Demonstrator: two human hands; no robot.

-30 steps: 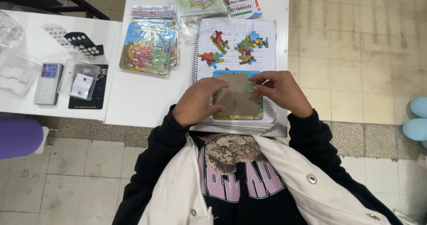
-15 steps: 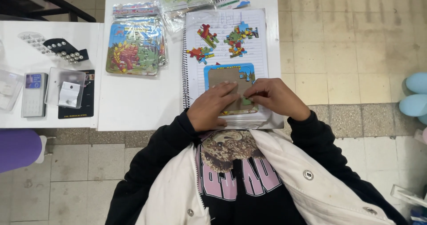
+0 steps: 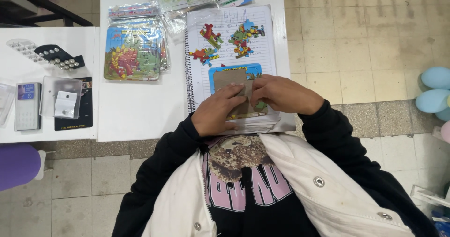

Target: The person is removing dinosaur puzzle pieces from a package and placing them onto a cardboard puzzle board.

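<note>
Hands slid together — left hand (image 3: 216, 111), right hand (image 3: 281, 94) on puzzle tray (image 3: 233, 77)

Under my fingers lay a small cardboard puzzle tray with a blue printed border and bare brown middle (image 3: 229, 80), flat on the near half of an open spiral-bound lined notebook (image 3: 197, 85). Farther up the page sat loose clusters of colourful red, green and blue jigsaw pieces (image 3: 229, 41), joined in small groups, apart from the tray.

Puzzle tray (image 3: 234, 80) lies on the notebook (image 3: 197, 85); loose pieces (image 3: 229, 42) beyond it (packaged puzzles (image 3: 133, 49) left).
</note>
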